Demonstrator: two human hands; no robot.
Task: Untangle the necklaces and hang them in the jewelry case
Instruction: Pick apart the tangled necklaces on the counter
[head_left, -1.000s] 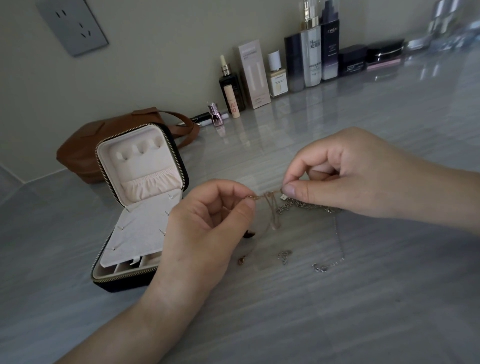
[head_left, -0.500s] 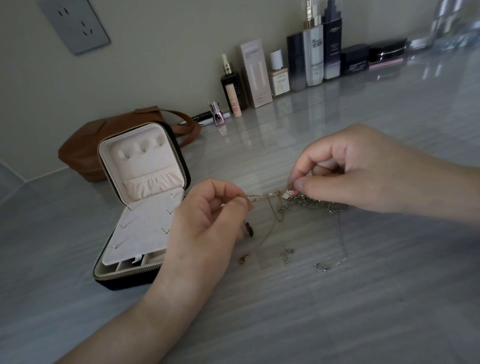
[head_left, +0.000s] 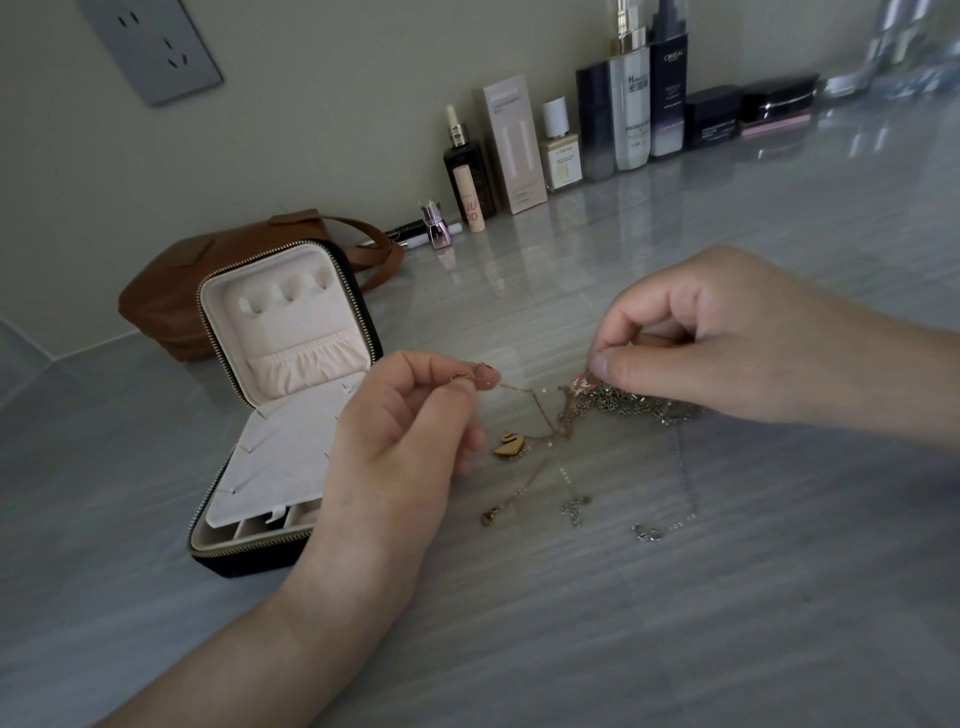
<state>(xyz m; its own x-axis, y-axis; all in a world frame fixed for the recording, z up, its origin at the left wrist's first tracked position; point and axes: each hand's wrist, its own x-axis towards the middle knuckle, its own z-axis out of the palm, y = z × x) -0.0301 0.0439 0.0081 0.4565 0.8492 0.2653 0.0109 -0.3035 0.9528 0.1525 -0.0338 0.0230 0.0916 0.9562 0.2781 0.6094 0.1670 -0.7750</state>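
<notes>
A grey marbled countertop fills the view. At left, an open jewelry case stands with its lid upright and no chain hanging inside. Just right of it, the left hand pinches one end of a gold chain between thumb and fingers. The right hand pinches the necklaces, a knot of silver and gold links whose loose ends trail onto the counter. A small gold pendant dangles between the hands. Pulling the chain taut could tighten the knot or snap a fine link. Dim light blurs the knot, so which strand crosses which cannot be told, and the right hand hides part of it.
</notes>
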